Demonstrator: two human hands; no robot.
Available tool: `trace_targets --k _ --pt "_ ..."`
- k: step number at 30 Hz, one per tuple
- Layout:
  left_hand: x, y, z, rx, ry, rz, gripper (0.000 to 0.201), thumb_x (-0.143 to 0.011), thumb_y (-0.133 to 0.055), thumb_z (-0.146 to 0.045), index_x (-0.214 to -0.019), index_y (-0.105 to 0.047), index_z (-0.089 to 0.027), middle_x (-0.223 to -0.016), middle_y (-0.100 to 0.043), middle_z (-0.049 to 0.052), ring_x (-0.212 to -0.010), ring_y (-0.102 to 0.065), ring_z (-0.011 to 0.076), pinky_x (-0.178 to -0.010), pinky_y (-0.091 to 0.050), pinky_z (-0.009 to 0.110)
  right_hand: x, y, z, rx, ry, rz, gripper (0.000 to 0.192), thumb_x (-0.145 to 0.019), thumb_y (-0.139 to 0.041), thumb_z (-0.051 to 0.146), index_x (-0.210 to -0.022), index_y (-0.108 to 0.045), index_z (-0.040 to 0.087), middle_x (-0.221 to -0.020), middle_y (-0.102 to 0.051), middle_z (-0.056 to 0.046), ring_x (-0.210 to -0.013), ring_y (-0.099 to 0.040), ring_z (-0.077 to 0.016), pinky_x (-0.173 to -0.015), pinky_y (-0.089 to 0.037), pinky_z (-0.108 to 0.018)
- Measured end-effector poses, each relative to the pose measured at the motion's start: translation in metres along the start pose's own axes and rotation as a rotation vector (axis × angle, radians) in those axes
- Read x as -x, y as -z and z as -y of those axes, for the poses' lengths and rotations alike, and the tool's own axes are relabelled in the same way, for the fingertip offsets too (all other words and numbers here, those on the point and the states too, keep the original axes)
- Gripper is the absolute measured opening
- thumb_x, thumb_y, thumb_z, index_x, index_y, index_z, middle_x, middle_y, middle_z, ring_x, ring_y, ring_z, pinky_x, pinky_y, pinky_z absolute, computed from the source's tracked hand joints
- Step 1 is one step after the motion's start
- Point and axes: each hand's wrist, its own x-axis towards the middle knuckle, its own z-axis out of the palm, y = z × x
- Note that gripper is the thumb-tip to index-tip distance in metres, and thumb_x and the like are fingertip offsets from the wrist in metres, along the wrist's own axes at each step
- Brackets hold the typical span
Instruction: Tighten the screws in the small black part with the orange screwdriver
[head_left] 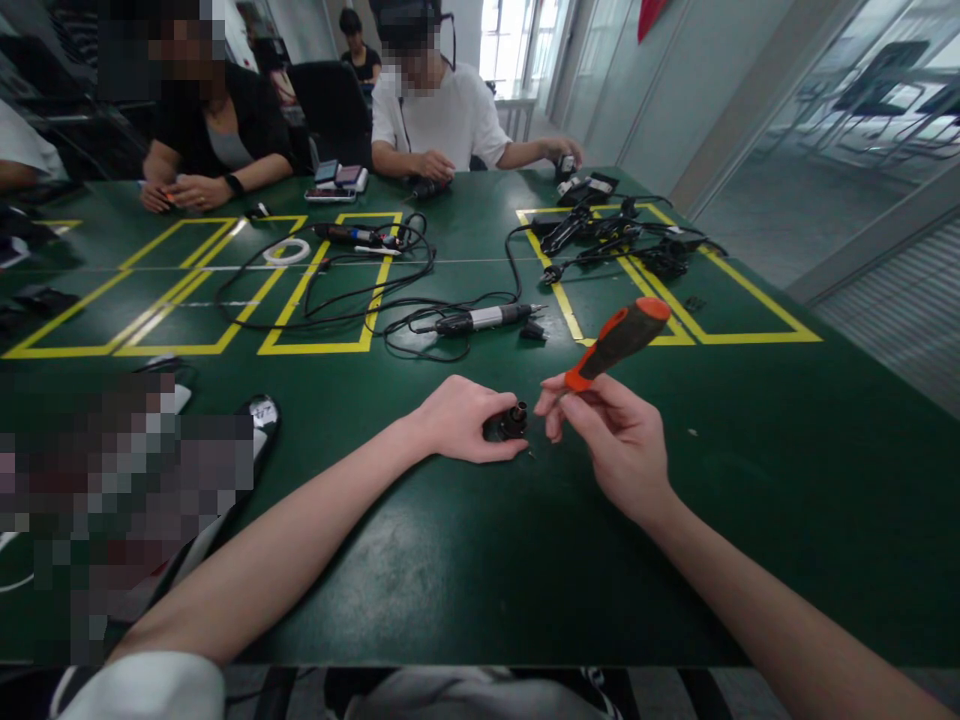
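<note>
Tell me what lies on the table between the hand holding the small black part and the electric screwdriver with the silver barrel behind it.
In the head view, only bare green table separates the left hand on the small black part from the electric screwdriver.

An orange-and-black screwdriver (616,343) over a dark green table (750,480) marked with yellow tape rectangles (330,348).

Single head-worn view, looking forward and down over a green bench (465,560), wearer's forearms reaching in from the bottom edge, both hands close to the lens, seated people at the far side, glass wall right.
</note>
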Motion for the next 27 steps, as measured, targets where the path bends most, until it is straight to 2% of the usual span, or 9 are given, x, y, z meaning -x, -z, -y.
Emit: trace_targets --k 5,13,17,20,27 --pt "-0.0002 0.0000 -0.0001 -0.004 -0.001 0.004 0.037 -0.090 -0.060 -0.055 -0.079 -0.061 -0.020 -0.060 -0.063 -0.001 -0.056 -0.062 0.0142 -0.054 -0.031 0.026 0.0005 -0.0011 -0.0020 -0.035 0.003 -0.033 0.024 -0.090 -0.078 0.041 -0.086 -0.061 0.023 -0.073 -0.072 0.000 -0.055 -0.063 -0.0124 -0.054 -0.056 -0.026" --pt "0.0009 0.0009 -0.0013 -0.003 -0.001 0.014 0.035 -0.092 -0.059 -0.053 -0.085 -0.063 -0.020 -0.066 -0.068 0.000 -0.060 -0.064 0.0147 -0.056 -0.035 0.025 -0.0001 0.0009 0.0030 -0.013 -0.011 0.041 0.026 -0.093 -0.073 0.047 -0.087 -0.073 0.021 -0.074 -0.072 -0.003 -0.054 -0.063 -0.0142 -0.053 -0.058 -0.031" --pt "0.0008 0.0011 -0.0019 0.002 0.000 0.009 0.034 -0.091 -0.060 -0.053 -0.083 -0.063 -0.020 -0.064 -0.067 0.000 -0.058 -0.063 0.0141 -0.056 -0.033 0.025 0.0014 -0.0017 0.0031 -0.052 -0.008 0.031 0.025 -0.091 -0.076 0.046 -0.093 -0.070 0.022 -0.076 -0.074 -0.003 -0.055 -0.065 -0.0141 -0.053 -0.060 -0.030" --pt "0.0004 0.0013 -0.0022 0.014 0.010 0.013 0.034 -0.091 -0.060 -0.053 -0.082 -0.062 -0.020 -0.063 -0.066 0.000 -0.058 -0.062 0.0142 -0.056 -0.032 0.025 0.0021 -0.0017 0.0023 -0.036 -0.003 0.002 0.025 -0.088 -0.080 0.044 -0.087 -0.068 0.021 -0.075 -0.074 -0.002 -0.054 -0.064 -0.0130 -0.053 -0.059 -0.028" --pt "0.0008 0.0000 -0.0013 0.030 0.002 0.003 0.034 -0.091 -0.059 -0.052 -0.086 -0.065 -0.020 -0.066 -0.067 0.001 -0.059 -0.062 0.0144 -0.056 -0.033 0.025 0.0002 0.0007 0.0025 -0.010 0.000 0.025 0.025 -0.092 -0.075 0.045 -0.083 -0.074 0.021 -0.073 -0.071 -0.002 -0.055 -0.064 -0.0141 -0.053 -0.058 -0.030"
